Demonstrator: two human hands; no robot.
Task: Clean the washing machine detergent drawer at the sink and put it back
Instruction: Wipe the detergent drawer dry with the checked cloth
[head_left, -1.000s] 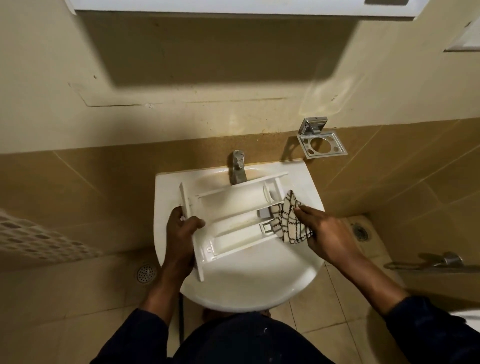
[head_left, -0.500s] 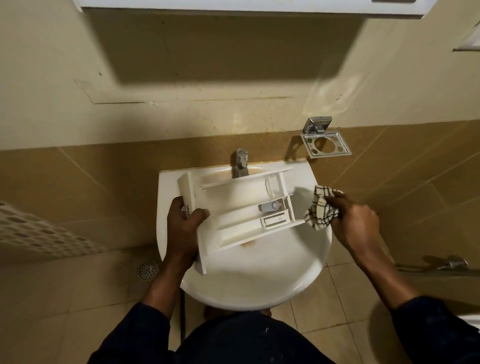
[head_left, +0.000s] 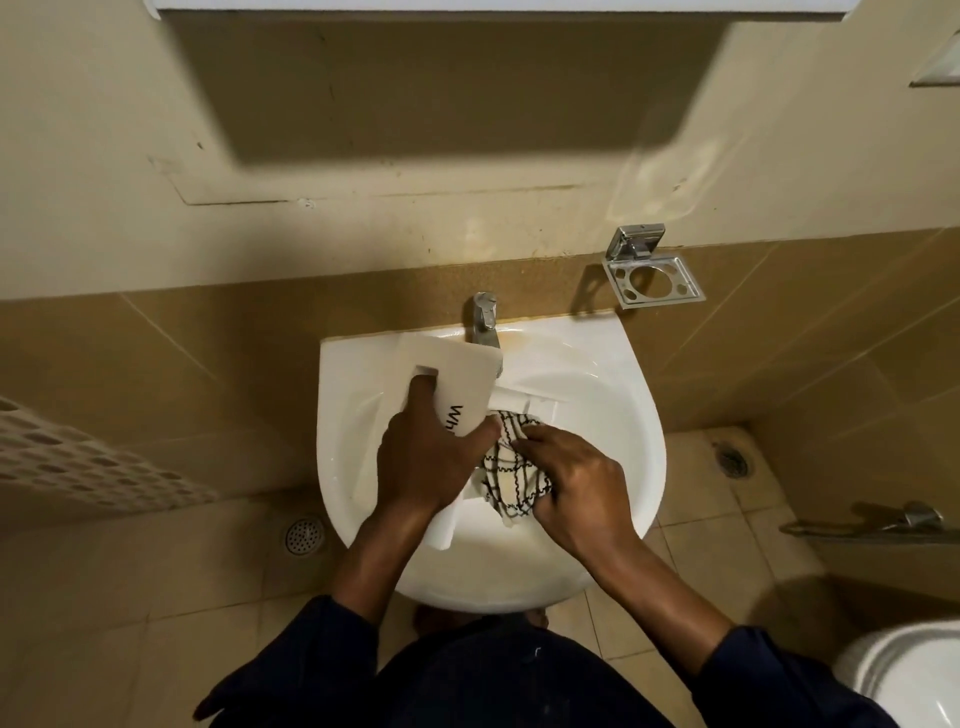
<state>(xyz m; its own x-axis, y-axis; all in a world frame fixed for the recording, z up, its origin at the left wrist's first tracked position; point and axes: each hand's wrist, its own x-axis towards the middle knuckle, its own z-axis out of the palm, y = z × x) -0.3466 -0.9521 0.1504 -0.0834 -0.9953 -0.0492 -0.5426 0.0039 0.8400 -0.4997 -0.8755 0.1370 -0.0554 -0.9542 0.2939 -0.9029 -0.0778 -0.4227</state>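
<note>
Head view: the drawer (head_left: 460, 371) is held over the sink (head_left: 641, 410) bowl, its front panel raised toward the sink's back edge. The panel is gripped by the left hand (head_left: 431, 457), fingers curled round its edge. A checked cloth (head_left: 511, 480) is pinched by the right hand (head_left: 582, 480) and pressed into the drawer, mid-sink.

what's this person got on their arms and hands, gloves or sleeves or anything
No gloves: the left hand and right hand are bare, with no ring or watch visible. Dark navy sleeves, the left sleeve and right sleeve, end near the elbows, leaving the forearms uncovered.
</note>
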